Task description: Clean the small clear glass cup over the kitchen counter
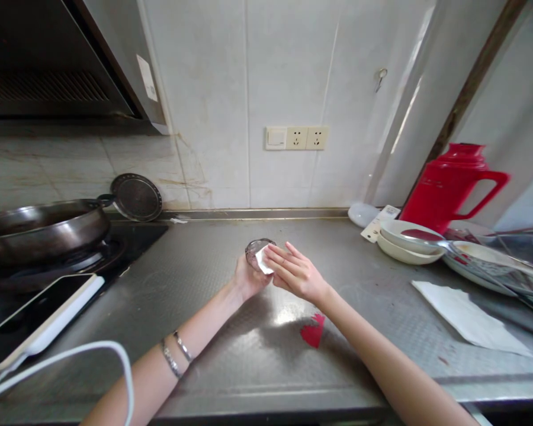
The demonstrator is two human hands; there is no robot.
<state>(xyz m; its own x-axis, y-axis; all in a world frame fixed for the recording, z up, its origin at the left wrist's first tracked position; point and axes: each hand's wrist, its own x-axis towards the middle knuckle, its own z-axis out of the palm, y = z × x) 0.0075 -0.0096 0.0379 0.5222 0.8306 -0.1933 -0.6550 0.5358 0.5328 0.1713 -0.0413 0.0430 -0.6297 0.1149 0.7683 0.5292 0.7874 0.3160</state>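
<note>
A small dark, see-through round dish (258, 244) is held above the metal counter, near the middle of the head view. My left hand (250, 279) is closed round its lower side, partly hidden behind the dish and my other hand. A folded white tissue (263, 260) lies against the dish, pressed under the fingers of my right hand (295, 273). A red scrap (313, 331) lies on the counter below my right wrist.
At the left are a steel pan (44, 231), a round dark lid (137, 197), a phone (35, 313) and a white cable (119, 355). At the right stand a red thermos (448, 186), stacked bowls (408, 251), plates with utensils and a white paper sheet (471, 316).
</note>
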